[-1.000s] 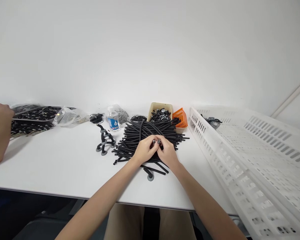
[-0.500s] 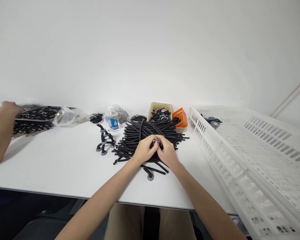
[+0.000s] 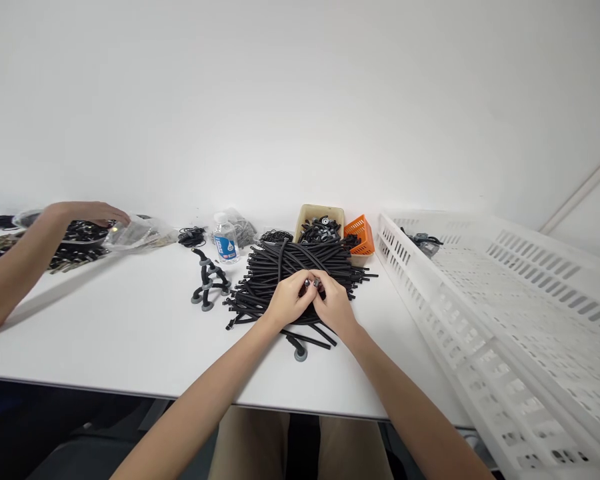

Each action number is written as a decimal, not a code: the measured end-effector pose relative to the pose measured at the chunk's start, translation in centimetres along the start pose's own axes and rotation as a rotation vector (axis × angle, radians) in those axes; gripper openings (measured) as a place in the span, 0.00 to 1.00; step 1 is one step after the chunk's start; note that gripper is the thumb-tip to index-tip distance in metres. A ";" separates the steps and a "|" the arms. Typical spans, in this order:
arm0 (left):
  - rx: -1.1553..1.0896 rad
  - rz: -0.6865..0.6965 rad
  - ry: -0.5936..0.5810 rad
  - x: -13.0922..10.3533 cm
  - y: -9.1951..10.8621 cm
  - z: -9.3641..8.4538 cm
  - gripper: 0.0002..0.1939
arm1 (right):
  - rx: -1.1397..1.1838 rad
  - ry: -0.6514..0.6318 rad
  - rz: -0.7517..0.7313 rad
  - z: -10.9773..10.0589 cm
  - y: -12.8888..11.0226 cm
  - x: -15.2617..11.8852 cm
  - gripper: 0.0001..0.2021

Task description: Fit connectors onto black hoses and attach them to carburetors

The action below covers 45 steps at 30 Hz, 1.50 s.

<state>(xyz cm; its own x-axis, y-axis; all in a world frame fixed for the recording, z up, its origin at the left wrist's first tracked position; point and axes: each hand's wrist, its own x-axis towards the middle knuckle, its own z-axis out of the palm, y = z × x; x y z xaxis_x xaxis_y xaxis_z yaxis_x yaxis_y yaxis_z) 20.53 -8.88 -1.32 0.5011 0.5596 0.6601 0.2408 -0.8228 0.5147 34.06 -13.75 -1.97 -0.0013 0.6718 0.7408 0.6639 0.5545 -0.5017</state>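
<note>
Left hand: your left hand [image 3: 291,300] is over the near part of the tube pile, its fingertips drawn together on a small dark piece [image 3: 308,283].
Right hand: your right hand [image 3: 335,305] meets the left, its fingertips closed on a small grey piece [image 3: 317,283]; you cannot tell whether the two pieces are joined.
Black tubes: the tube pile [image 3: 265,270] lies on the bench [image 3: 130,320] under and around your hands, mostly crosswise, with a few ends pointing toward the near edge.
Ringed tube: a short black tube with a grey ring [image 3: 300,355] sits between the pile and the near edge.
Ringed cluster: black pieces with grey rings [image 3: 207,281] stand to the left of the pile.
Far edge: from left to right, you have a clear bag [image 3: 139,236], a black coil [image 3: 193,237], a blue-labelled bottle [image 3: 225,240], a beige bin [image 3: 339,214] of dark parts and an orange basket [image 3: 364,233].
Right end: a white crate [image 3: 430,293] slants along the bench, dark and grey parts [image 3: 426,244] near its far left corner.
Left end: another person's hand [image 3: 97,212] reaches in, fingers at the clear bag.
</note>
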 end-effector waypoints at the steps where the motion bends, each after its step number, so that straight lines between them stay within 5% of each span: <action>1: 0.002 -0.003 0.001 0.0 0.0 0.0 0.06 | 0.001 -0.001 0.002 0.0 0.0 0.0 0.14; 45: 0.003 0.004 -0.003 0.0 -0.1 0.0 0.06 | 0.008 -0.001 -0.001 -0.1 -0.1 0.1 0.13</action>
<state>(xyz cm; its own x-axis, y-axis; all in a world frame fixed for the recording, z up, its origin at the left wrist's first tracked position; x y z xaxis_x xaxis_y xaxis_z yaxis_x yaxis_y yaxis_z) 20.55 -8.80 -1.36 0.5042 0.5564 0.6605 0.2417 -0.8252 0.5106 34.05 -13.76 -1.85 -0.0030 0.6718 0.7407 0.6576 0.5594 -0.5046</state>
